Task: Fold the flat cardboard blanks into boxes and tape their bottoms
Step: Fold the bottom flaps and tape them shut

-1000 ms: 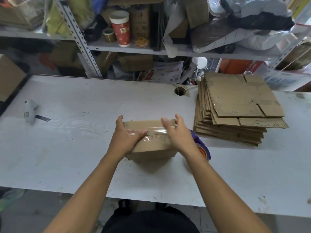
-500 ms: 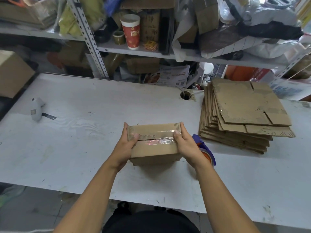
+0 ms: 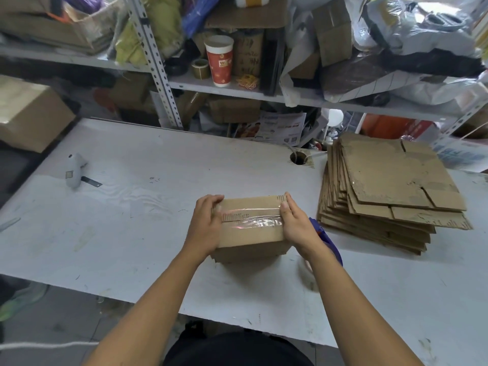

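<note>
A folded cardboard box [image 3: 250,231] stands bottom-up in the middle of the white table [image 3: 132,220], with a strip of clear tape [image 3: 253,222] along its seam. My left hand [image 3: 207,223] grips the box's left end, fingers curled over the top edge. My right hand [image 3: 294,223] grips the right end, thumb on the tape's end. A stack of flat cardboard blanks [image 3: 388,191] lies to the right. A blue tape dispenser [image 3: 326,240] sits behind my right wrist, mostly hidden.
A white handheld scanner [image 3: 74,170] lies at the table's left. A cable hole [image 3: 298,157] is in the table near the back. A closed cardboard box [image 3: 29,114] stands at far left. Cluttered metal shelves [image 3: 237,85] with a red paper cup [image 3: 219,60] rise behind the table.
My hands slid from the top of the box out to its two ends, pressing the tape down over the edges. The box stayed in place.
</note>
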